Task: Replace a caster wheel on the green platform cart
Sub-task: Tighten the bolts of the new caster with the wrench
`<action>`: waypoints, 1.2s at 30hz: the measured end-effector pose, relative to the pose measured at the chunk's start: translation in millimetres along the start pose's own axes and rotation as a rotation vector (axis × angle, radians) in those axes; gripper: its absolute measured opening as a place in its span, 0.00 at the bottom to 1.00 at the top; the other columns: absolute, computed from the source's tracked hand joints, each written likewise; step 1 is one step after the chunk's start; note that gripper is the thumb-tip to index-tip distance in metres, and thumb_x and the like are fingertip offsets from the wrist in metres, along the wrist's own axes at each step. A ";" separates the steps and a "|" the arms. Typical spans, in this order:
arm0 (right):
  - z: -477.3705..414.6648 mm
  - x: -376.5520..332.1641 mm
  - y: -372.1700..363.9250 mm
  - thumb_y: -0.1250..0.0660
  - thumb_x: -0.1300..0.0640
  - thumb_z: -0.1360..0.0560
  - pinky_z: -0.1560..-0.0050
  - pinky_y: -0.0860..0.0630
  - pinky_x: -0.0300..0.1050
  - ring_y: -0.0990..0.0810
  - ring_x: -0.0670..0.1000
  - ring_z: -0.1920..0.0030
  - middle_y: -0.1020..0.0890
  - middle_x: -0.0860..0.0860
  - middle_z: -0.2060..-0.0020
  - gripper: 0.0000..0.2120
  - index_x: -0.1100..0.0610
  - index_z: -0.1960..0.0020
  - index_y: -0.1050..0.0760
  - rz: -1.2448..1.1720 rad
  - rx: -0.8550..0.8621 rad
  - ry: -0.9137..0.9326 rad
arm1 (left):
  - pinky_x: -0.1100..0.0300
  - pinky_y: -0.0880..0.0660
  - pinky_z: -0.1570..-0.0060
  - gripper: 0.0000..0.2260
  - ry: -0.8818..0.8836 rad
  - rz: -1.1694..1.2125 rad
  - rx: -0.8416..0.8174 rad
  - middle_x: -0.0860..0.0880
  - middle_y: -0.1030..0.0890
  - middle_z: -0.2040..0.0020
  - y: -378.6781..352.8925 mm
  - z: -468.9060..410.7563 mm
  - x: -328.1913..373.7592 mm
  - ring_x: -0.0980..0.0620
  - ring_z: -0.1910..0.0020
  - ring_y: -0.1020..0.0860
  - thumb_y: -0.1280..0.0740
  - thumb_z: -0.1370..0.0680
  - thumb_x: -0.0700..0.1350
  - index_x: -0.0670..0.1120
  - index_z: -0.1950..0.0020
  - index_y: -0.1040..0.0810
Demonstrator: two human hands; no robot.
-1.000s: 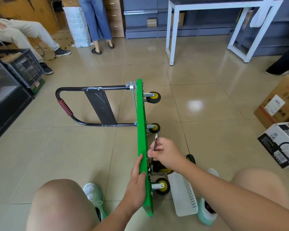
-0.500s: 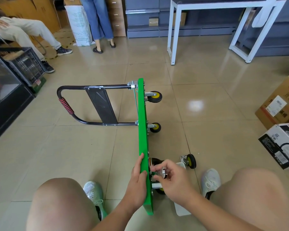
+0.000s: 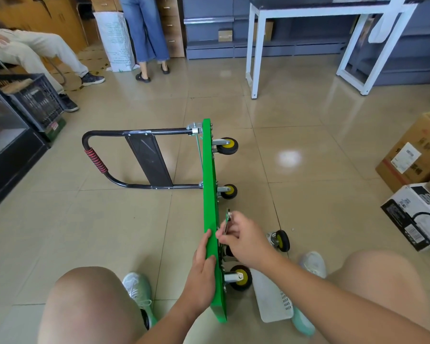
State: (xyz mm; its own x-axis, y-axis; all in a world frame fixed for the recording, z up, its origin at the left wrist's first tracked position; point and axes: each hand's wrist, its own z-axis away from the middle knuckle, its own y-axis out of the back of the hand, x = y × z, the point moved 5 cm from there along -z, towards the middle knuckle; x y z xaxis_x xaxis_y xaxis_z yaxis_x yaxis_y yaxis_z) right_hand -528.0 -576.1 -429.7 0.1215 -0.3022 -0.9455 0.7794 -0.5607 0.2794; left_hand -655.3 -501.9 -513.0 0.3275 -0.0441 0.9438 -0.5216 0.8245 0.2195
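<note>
L hand (image 3: 204, 266) clasps green cart (image 3: 209, 182), R hand (image 3: 243, 240) pinches metal tool (image 3: 227, 219), box label (image 3: 405, 157) illegible

Right hand (image 3: 243, 240) — up from the near caster (image 3: 241, 278), now higher beside the green platform cart (image 3: 210, 194); metal tool (image 3: 227, 220) back in view, upright in its pinch.

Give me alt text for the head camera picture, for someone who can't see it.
A person's left hand holds the top edge of a green platform cart stood on its side on a tile floor, while the right hand pinches a small metal tool at its underside. A loose caster wheel lies on the floor nearby.
</note>
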 end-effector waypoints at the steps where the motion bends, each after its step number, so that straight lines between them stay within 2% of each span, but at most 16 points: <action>1: -6.4 -1.2 2.2 0.29 0.62 0.24 0.42 0.19 0.47 0.15 0.44 0.51 0.14 0.49 0.54 0.08 0.55 0.49 0.26 0.020 -0.002 -0.023 | 0.45 0.34 0.24 0.26 0.004 -0.005 -0.003 0.56 0.34 0.21 0.1 0.3 -0.9 0.52 0.26 0.29 0.48 0.17 0.50 0.73 0.23 0.43; 3: -16.1 -0.9 6.0 0.28 0.59 0.24 0.43 0.19 0.52 0.15 0.46 0.51 0.14 0.49 0.55 0.08 0.53 0.50 0.26 0.039 -0.002 -0.063 | 0.46 0.33 0.24 0.26 0.016 -0.026 -0.009 0.56 0.35 0.21 -0.4 0.9 -0.1 0.53 0.26 0.29 0.48 0.14 0.46 0.71 0.21 0.44; 6: -20.5 1.3 9.8 0.27 0.61 0.25 0.46 0.17 0.54 0.14 0.49 0.52 0.13 0.51 0.56 0.09 0.56 0.49 0.25 0.002 0.012 -0.104 | 0.47 0.34 0.24 0.26 0.022 -0.048 -0.006 0.56 0.36 0.21 -0.4 1.0 1.3 0.53 0.26 0.29 0.49 0.13 0.44 0.70 0.20 0.44; 10: -3.3 -0.4 15.7 0.25 0.63 0.27 0.50 0.16 0.45 0.13 0.49 0.54 0.13 0.52 0.57 0.08 0.60 0.51 0.23 -0.103 0.080 -0.093 | 0.46 0.34 0.23 0.26 0.004 -0.048 -0.002 0.56 0.36 0.21 0.2 1.2 0.6 0.52 0.26 0.30 0.48 0.14 0.46 0.72 0.22 0.44; 13: 19.5 2.4 17.7 0.27 0.70 0.28 0.50 0.19 0.39 0.14 0.48 0.53 0.13 0.53 0.57 0.08 0.64 0.51 0.23 -0.236 0.162 -0.057 | 0.49 0.36 0.22 0.26 0.011 -0.036 -0.008 0.56 0.37 0.20 -0.2 1.7 3.1 0.56 0.25 0.31 0.49 0.13 0.43 0.68 0.19 0.44; 15: 33.9 7.4 15.0 0.27 0.72 0.28 0.49 0.19 0.38 0.14 0.46 0.53 0.13 0.50 0.57 0.08 0.65 0.52 0.22 -0.240 0.176 -0.027 | 0.50 0.37 0.22 0.26 0.013 -0.037 -0.008 0.57 0.37 0.20 -0.4 1.2 3.0 0.57 0.25 0.32 0.48 0.13 0.42 0.67 0.19 0.44; 20: 59.4 24.0 1.1 0.27 0.74 0.29 0.49 0.21 0.36 0.14 0.45 0.50 0.13 0.46 0.53 0.10 0.62 0.52 0.20 -0.215 0.155 0.062 | 0.49 0.36 0.22 0.26 -0.002 -0.030 0.003 0.57 0.36 0.20 0.5 -0.2 0.1 0.59 0.25 0.32 0.48 0.16 0.48 0.70 0.20 0.44; 23: 63.7 33.4 -6.4 0.29 0.75 0.28 0.47 0.19 0.38 0.15 0.46 0.47 0.13 0.46 0.50 0.13 0.58 0.52 0.19 -0.169 0.150 0.126 | 0.51 0.35 0.23 0.27 -0.012 -0.041 -0.005 0.55 0.34 0.21 -0.5 -0.4 1.4 0.60 0.26 0.31 0.48 0.17 0.48 0.68 0.19 0.44; 25: 64.2 36.7 -10.6 0.30 0.74 0.27 0.45 0.18 0.43 0.15 0.48 0.45 0.14 0.46 0.49 0.17 0.53 0.51 0.18 -0.129 0.135 0.169 | 0.50 0.34 0.24 0.27 -0.005 -0.043 -0.002 0.54 0.34 0.21 -0.4 -0.5 1.6 0.57 0.27 0.29 0.48 0.16 0.46 0.68 0.19 0.45; 28: 65.5 35.8 -15.1 0.32 0.74 0.27 0.45 0.18 0.44 0.16 0.48 0.41 0.15 0.43 0.47 0.25 0.43 0.49 0.19 -0.081 0.097 0.214 | 0.45 0.33 0.25 0.27 0.002 -0.029 0.004 0.51 0.31 0.22 0.3 -0.8 -1.1 0.50 0.27 0.27 0.47 0.21 0.55 0.75 0.23 0.44; 30: 66.9 34.6 -17.2 0.34 0.72 0.27 0.44 0.18 0.45 0.18 0.46 0.38 0.15 0.41 0.46 0.29 0.35 0.50 0.21 -0.053 0.063 0.226 | 0.45 0.32 0.26 0.27 0.006 -0.035 0.000 0.49 0.29 0.23 0.5 -1.7 -2.5 0.46 0.28 0.26 0.47 0.22 0.57 0.76 0.23 0.44; 32: 68.0 32.9 -19.1 0.36 0.69 0.27 0.42 0.19 0.46 0.19 0.45 0.37 0.16 0.40 0.45 0.25 0.36 0.51 0.22 0.001 0.042 0.239 | 0.54 0.28 0.32 0.26 0.002 -0.050 0.000 0.50 0.30 0.23 -0.2 -1.9 -2.5 0.51 0.36 0.21 0.47 0.17 0.51 0.71 0.21 0.43; 34: 68.2 28.0 -21.0 0.37 0.63 0.26 0.40 0.20 0.46 0.19 0.44 0.37 0.17 0.41 0.43 0.17 0.40 0.50 0.23 0.038 0.029 0.255 | 0.65 0.27 0.44 0.26 0.016 -0.042 0.000 0.49 0.27 0.26 -0.6 -1.7 -3.5 0.57 0.49 0.20 0.48 0.14 0.45 0.67 0.20 0.43; 35: 67.2 25.8 -21.1 0.38 0.62 0.27 0.41 0.19 0.46 0.19 0.44 0.38 0.16 0.41 0.44 0.16 0.40 0.50 0.23 0.036 0.036 0.255 | 0.65 0.27 0.44 0.26 0.015 -0.034 0.004 0.47 0.26 0.28 -0.5 -1.6 -4.0 0.59 0.49 0.20 0.47 0.15 0.46 0.68 0.20 0.43; 36: 65.6 25.0 -20.1 0.38 0.62 0.27 0.43 0.18 0.47 0.18 0.45 0.40 0.16 0.41 0.45 0.18 0.39 0.50 0.23 0.020 0.051 0.251 | 0.63 0.27 0.40 0.26 0.007 -0.024 0.006 0.46 0.26 0.27 -0.2 -1.9 -4.5 0.61 0.44 0.20 0.47 0.17 0.50 0.70 0.21 0.43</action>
State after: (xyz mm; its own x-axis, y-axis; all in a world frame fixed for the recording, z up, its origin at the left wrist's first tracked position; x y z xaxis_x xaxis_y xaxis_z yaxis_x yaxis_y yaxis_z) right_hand -581.0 -623.0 -448.0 0.2903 -0.1158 -0.9499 0.7439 -0.5971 0.3001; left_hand -655.2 -500.8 -517.7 0.3455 -0.0593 0.9366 -0.5184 0.8198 0.2432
